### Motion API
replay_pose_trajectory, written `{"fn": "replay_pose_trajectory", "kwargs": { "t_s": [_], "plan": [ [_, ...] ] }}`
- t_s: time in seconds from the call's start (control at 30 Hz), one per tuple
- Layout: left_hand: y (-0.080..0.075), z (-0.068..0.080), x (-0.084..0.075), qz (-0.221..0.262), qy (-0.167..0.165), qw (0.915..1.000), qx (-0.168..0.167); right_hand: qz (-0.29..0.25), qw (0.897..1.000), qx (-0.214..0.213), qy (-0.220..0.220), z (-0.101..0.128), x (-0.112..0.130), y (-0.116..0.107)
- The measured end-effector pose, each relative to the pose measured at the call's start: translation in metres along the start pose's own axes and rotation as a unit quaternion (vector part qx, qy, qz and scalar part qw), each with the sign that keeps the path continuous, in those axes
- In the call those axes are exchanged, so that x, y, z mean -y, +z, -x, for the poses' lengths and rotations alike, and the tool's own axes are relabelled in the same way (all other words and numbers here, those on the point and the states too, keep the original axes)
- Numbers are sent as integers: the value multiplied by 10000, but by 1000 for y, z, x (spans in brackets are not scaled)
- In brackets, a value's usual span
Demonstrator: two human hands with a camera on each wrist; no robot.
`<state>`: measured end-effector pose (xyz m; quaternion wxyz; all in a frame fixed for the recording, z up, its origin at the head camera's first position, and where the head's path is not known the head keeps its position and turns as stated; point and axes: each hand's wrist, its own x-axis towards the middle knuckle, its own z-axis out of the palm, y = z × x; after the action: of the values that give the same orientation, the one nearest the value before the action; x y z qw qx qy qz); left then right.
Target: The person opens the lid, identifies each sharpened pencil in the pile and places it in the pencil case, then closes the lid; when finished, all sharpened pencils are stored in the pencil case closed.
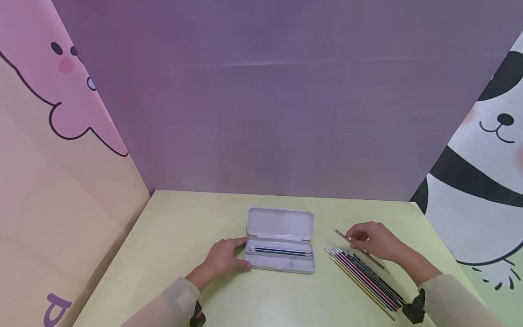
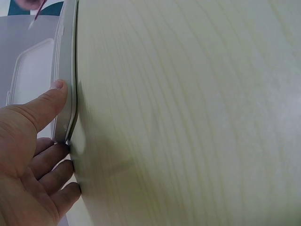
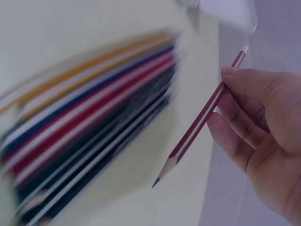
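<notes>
**Red pencil lifted beside an open case**

A red-and-white striped pencil (image 3: 200,120) is pinched between the thumb and fingers (image 3: 235,117) of the right hand (image 1: 373,243) and is held clear of the counter (image 1: 171,236), its sharpened tip angled down. Just beside it, a row of pencils (image 1: 365,277) (yellow, blue, red and dark ones, blurred in the right wrist view) is laid side by side on the counter. To the left of that row, an open grey pencil case (image 1: 281,240) is set on the counter, its lid tipped back; one dark blue pencil (image 1: 278,250) is seen lying in the long compartment of the tray. The left end of the case is steadied by the left hand (image 1: 224,259): the thumb (image 2: 44,106) is pressed against the rim, and the fingers are curled against the near corner.
</notes>
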<state>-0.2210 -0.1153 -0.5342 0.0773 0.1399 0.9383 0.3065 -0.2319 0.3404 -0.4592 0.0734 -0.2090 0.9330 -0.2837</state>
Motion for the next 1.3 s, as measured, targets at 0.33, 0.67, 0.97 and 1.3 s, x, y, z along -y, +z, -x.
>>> {"fn": "replay_pose_trajectory", "kwargs": {
  "t_s": [0.33,0.67,0.97,1.3],
  "plan": [
    [-2,1,-2,36,-5,10000,-2,-63,9976,202,-658,-68,72,24],
    [-3,1,-4,53,60,10000,2,-386,9930,290,-1076,-109,108,61],
    [-5,1,-5,-39,63,10000,-25,-283,9948,441,-874,-120,116,88],
    [-3,1,-4,32,40,10000,-9,-15,9922,694,-1032,-124,118,108]
  ]
}}
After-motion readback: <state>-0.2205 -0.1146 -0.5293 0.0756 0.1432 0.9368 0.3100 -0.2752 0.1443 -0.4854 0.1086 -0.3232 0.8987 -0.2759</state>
